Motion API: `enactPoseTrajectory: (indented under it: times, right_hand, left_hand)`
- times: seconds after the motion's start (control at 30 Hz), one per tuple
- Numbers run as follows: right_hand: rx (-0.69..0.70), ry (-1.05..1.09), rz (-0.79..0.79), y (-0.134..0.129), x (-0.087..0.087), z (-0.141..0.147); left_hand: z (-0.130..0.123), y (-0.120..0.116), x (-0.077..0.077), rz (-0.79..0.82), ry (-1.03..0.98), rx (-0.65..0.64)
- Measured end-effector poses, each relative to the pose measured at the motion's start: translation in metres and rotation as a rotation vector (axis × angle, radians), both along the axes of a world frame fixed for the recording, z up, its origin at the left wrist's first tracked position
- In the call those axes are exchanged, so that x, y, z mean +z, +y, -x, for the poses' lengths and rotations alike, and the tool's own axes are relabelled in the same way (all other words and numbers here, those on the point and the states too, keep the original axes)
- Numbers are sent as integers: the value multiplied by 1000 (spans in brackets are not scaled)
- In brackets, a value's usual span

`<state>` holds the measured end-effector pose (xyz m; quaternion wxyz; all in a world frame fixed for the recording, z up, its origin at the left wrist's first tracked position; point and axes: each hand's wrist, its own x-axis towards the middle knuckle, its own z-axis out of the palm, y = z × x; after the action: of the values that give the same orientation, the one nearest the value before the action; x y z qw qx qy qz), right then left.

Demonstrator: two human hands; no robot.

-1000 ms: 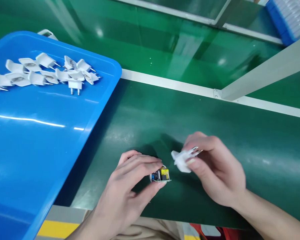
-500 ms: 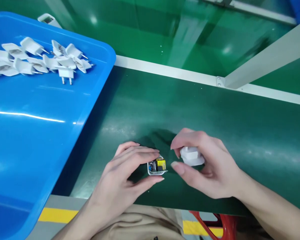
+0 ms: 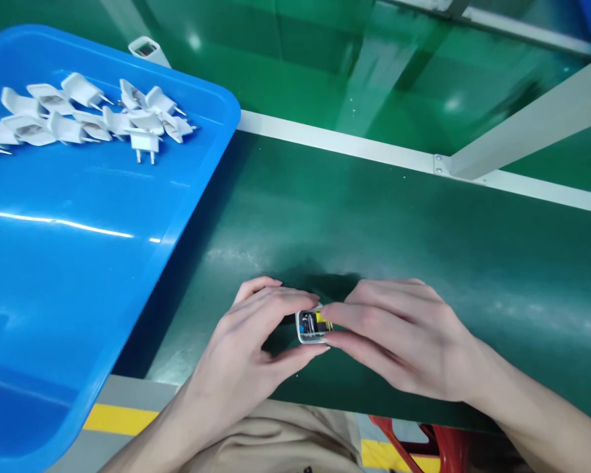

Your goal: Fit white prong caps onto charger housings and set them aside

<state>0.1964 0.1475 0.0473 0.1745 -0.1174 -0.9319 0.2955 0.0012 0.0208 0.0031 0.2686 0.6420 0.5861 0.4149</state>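
A small white charger housing [image 3: 304,337] with its open end facing up shows black, blue and yellow electronic parts inside. My left hand [image 3: 256,335] is closed around its left side, fingers along the far edge and thumb along the near edge. From the right, my right hand [image 3: 404,335] reaches the housing, its thumb and index finger pressed at the right side of the opening by the yellow part. Whatever sits inside my right palm is hidden by the fingers.
On the left, a blue tray [image 3: 177,217] holds several white plug pieces [image 3: 145,141]. Behind it stands another white housing [image 3: 148,51]. A white metal post [image 3: 532,118] rises at the right from a white rail [image 3: 325,139]. A red stool [image 3: 446,447] is below the table edge.
My right hand has moved left to the housing, and its fingers have closed in on the opening. The white plug piece seen in it before is out of sight. The view has shifted slightly.
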Motion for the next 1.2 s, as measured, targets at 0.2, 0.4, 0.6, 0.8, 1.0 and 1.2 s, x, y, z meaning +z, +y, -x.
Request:
enactPoseTrajectory:
  times: [0.2, 0.4, 0.6, 0.8, 1.0, 1.2]
  right_hand:
    - [63, 45, -129, -5, 0, 1]
    - [117, 163, -279, -12, -12, -2]
    - [104, 103, -46, -4, -10, 3]
    - [53, 130, 375, 5, -20, 4]
    - [16, 118, 502, 12, -19, 2]
    - [19, 23, 289, 10, -14, 0]
  left_hand:
    - [0, 1, 2, 2, -11, -6]
    - [1, 0, 2, 10, 8, -18]
    - [2, -1, 2, 36, 11, -25]
    - [1, 0, 3, 29, 10, -12]
    - [0, 0, 2, 20, 4, 3]
    - [-1, 0, 1, 1, -18, 0]
